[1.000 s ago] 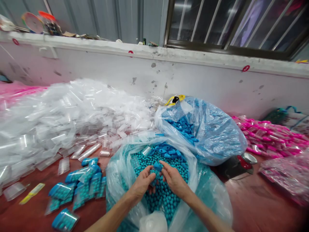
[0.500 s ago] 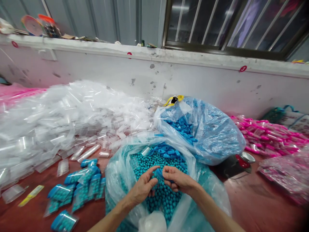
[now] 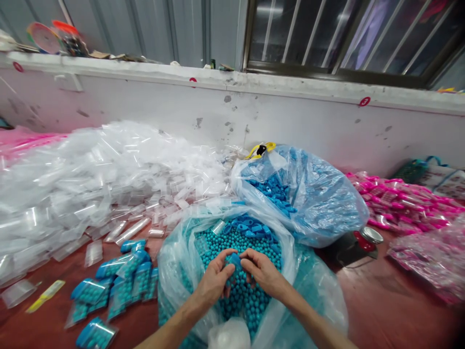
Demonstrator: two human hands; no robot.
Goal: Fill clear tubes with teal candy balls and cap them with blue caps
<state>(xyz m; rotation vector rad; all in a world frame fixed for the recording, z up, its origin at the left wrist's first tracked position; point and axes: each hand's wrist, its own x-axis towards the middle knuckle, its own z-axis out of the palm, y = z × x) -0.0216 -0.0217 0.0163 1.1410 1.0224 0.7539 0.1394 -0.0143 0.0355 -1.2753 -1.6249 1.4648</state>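
Observation:
Just above an open plastic bag (image 3: 290,252) full of teal beads (image 3: 250,295), my two hands meet. My left hand (image 3: 215,275) is closed round a small clear pouch that seems to hold teal beads, mostly hidden by the fingers. A blue cap (image 3: 235,261) sits at its top, between both hands. With fingertips pinched at the cap's right side, my right hand (image 3: 264,274) is closed on it. Several loose blue caps (image 3: 250,227) lie on the beads at the bag's back.
Filled blue-capped pouches (image 3: 125,276) and a yellow cutter (image 3: 45,295) lie left on the red table (image 3: 403,310). Clear sleeves (image 3: 109,179) are heaped behind. A blue bag (image 3: 327,203) of caps stands at the back, with pink packets (image 3: 410,198) and a metal-lidded object (image 3: 371,236) rightward.
My right hand has moved slightly left, bringing the blue cap against the pouch in my left hand. The left fingers have closed in around it.

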